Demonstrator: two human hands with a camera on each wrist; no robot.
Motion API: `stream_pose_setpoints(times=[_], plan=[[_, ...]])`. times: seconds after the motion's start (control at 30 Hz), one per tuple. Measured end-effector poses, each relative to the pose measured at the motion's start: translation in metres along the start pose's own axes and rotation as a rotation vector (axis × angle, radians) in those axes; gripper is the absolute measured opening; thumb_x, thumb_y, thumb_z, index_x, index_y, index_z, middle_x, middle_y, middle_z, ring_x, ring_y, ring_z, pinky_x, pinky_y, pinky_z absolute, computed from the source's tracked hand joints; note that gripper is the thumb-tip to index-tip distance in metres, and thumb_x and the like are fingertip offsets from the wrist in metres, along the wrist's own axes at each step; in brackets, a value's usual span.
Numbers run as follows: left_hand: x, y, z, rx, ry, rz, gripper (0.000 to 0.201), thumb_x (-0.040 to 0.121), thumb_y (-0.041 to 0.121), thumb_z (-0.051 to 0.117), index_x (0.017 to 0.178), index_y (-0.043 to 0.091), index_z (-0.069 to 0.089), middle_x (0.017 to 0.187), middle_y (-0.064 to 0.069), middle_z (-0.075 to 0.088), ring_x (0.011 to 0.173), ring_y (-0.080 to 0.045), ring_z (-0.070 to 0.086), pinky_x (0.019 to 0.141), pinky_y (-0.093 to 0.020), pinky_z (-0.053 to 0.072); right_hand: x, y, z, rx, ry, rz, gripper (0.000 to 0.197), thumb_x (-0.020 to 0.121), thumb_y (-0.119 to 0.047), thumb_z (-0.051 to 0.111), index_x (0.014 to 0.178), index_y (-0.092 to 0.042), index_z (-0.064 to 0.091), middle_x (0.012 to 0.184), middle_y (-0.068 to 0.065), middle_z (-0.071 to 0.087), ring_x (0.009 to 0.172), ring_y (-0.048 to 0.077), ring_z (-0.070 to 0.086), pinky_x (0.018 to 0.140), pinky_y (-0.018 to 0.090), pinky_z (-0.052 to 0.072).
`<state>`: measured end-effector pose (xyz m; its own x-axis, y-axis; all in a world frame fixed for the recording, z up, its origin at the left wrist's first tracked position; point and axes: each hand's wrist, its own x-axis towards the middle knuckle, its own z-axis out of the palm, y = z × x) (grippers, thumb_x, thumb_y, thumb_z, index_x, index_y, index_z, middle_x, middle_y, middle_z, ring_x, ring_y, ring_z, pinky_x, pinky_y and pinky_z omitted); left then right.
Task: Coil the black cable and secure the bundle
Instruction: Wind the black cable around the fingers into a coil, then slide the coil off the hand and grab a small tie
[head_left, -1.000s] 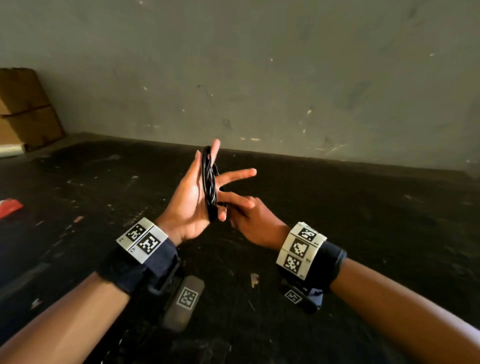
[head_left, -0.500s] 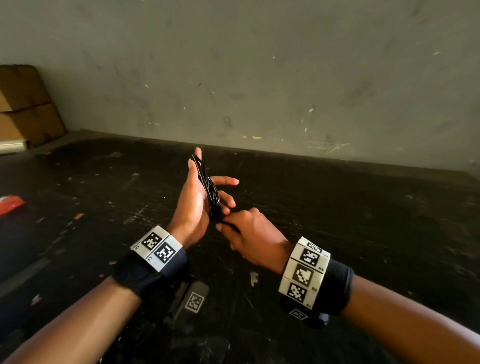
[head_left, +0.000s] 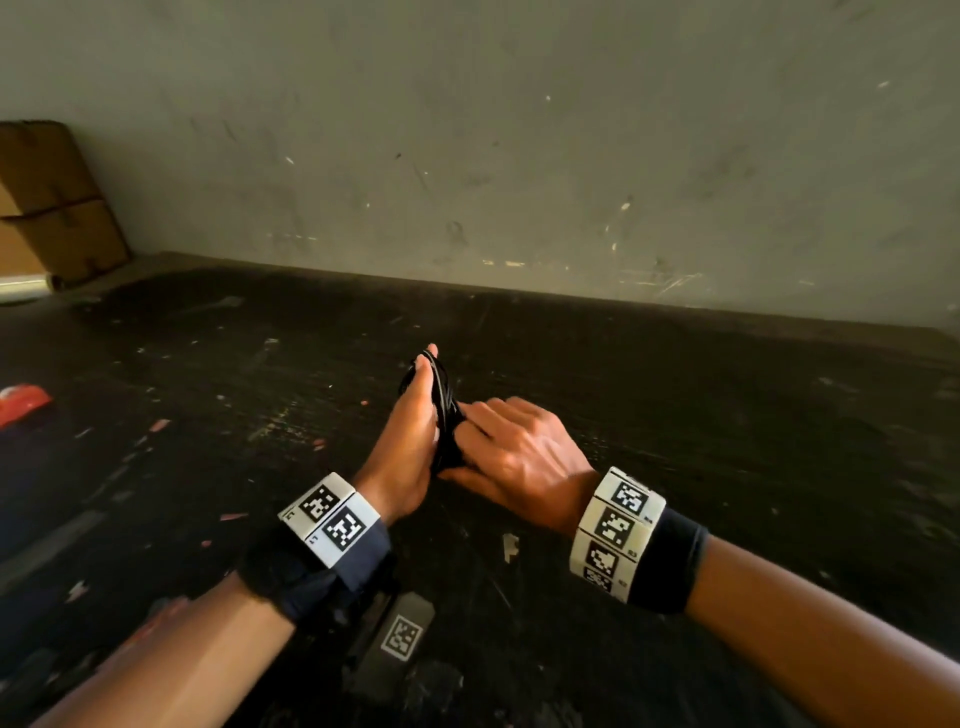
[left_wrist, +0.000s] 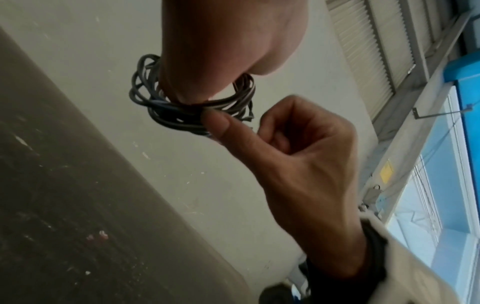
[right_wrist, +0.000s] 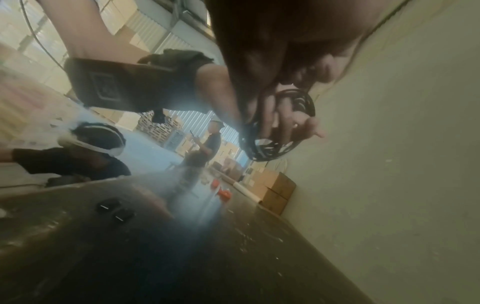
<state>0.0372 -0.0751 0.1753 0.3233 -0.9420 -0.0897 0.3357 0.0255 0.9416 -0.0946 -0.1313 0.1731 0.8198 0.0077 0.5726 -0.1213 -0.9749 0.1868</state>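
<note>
The black cable (head_left: 444, 400) is a small coil of several loops, looped round the fingers of my left hand (head_left: 410, 441), which holds it upright above the dark tabletop. In the left wrist view the coil (left_wrist: 187, 111) rings the left fingers (left_wrist: 207, 67). My right hand (head_left: 519, 452) sits against the coil's right side, palm down. Its thumb (left_wrist: 221, 125) presses the strands and its other fingers are curled in beside them. The right wrist view shows the coil (right_wrist: 275, 148) hanging off the left fingers (right_wrist: 272, 115). The cable's loose end is hidden between the hands.
The dark, scuffed tabletop (head_left: 701, 431) runs to a grey wall (head_left: 519, 156) behind. Cardboard boxes (head_left: 57, 208) stand at the far left, with a red object (head_left: 23, 402) near the left edge. A black tagged device (head_left: 400, 639) hangs under my left wrist. Other people (right_wrist: 213, 137) are in the room.
Both hands have dropped lower and drawn closer together. The right hand's fingers, spread a second ago, have rolled palm down and closed against the coil on the left hand.
</note>
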Motion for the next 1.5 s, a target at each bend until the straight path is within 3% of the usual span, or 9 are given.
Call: stream_pose_setpoints(times=[0.13,0.3,0.57,0.83,1.0,1.13,1.23,1.3,1.5], plan=[[-0.002,-0.008,0.000,0.031,-0.031,-0.090,0.050,0.096,0.055,0.024,0.126,0.031,0.056,0.111,0.003,0.070,0.086,-0.003,0.071,0.064,-0.023,0.056,0.003,0.006,-0.003,-0.028,-0.050,-0.070,0.051,0.077,-0.044,0.070,0.110,-0.008,0.055,0.113,0.016,0.060,0.102,0.028,0.055,0.083,0.037,0.045],[0.001,-0.006,-0.006,-0.001,-0.016,-0.219,0.056,0.095,0.058,0.025,0.119,0.023,0.062,0.089,-0.004,0.077,0.074,-0.016,0.073,0.054,-0.027,0.055,0.002,0.012,-0.001,0.068,-0.116,-0.135,0.046,0.085,-0.043,0.061,0.112,-0.005,0.060,0.120,0.018,0.060,0.117,0.031,0.053,0.104,0.042,0.039],[0.001,0.000,-0.006,0.080,0.036,-0.360,0.035,0.098,0.033,0.036,0.090,0.015,0.064,0.063,-0.004,0.065,0.051,-0.014,0.062,0.044,-0.024,0.050,0.004,0.016,-0.002,0.180,-0.142,-0.138,0.032,0.089,-0.039,0.053,0.098,-0.009,0.060,0.101,0.013,0.062,0.088,0.022,0.056,0.078,0.032,0.046],[-0.005,0.009,-0.002,0.243,0.008,-0.408,0.033,0.098,0.027,0.035,0.090,0.016,0.065,0.079,-0.005,0.065,0.074,-0.015,0.059,0.063,-0.027,0.047,0.002,0.010,0.006,0.066,-0.224,-0.122,0.039,0.094,-0.042,0.034,0.092,-0.011,0.057,0.092,0.008,0.065,0.082,0.020,0.058,0.078,0.028,0.039],[-0.009,0.010,-0.004,0.280,-0.052,-0.370,0.038,0.098,0.025,0.035,0.076,0.015,0.063,0.063,-0.005,0.065,0.055,-0.015,0.063,0.045,-0.022,0.050,0.005,0.005,0.008,0.126,-0.159,-0.114,0.036,0.095,-0.036,0.034,0.088,-0.010,0.057,0.083,0.008,0.065,0.073,0.021,0.058,0.071,0.028,0.037],[-0.015,0.010,-0.013,0.287,-0.036,-0.294,0.029,0.097,0.025,0.044,0.082,0.012,0.065,0.072,-0.008,0.067,0.060,-0.017,0.065,0.055,-0.029,0.052,0.000,0.001,0.010,0.190,-0.095,-0.013,0.036,0.095,-0.035,0.035,0.089,-0.007,0.057,0.076,0.008,0.066,0.061,0.022,0.060,0.059,0.030,0.047],[-0.022,0.004,-0.019,0.380,0.007,-0.095,0.022,0.096,0.025,0.049,0.084,0.026,0.067,0.084,0.012,0.073,0.071,0.010,0.064,0.068,-0.010,0.046,-0.001,0.001,0.013,0.364,-0.078,0.214,0.034,0.096,-0.037,0.034,0.094,-0.008,0.053,0.078,0.003,0.064,0.062,0.013,0.055,0.057,0.025,0.041],[-0.031,0.002,-0.017,0.460,0.031,0.030,0.026,0.099,0.023,0.043,0.081,0.030,0.061,0.064,0.029,0.065,0.059,0.026,0.054,0.059,0.004,0.038,0.000,0.005,0.015,0.477,-0.036,0.383,0.027,0.098,-0.034,0.039,0.089,-0.011,0.051,0.072,0.001,0.062,0.059,0.014,0.056,0.055,0.025,0.041],[-0.036,-0.013,-0.020,0.473,0.142,0.201,0.034,0.099,0.031,0.040,0.085,0.017,0.067,0.070,-0.002,0.068,0.066,-0.010,0.066,0.061,-0.026,0.052,0.011,-0.006,0.026,0.757,0.004,0.657,0.028,0.098,-0.034,0.041,0.083,-0.013,0.053,0.065,-0.003,0.057,0.054,0.005,0.055,0.053,0.027,0.045]])
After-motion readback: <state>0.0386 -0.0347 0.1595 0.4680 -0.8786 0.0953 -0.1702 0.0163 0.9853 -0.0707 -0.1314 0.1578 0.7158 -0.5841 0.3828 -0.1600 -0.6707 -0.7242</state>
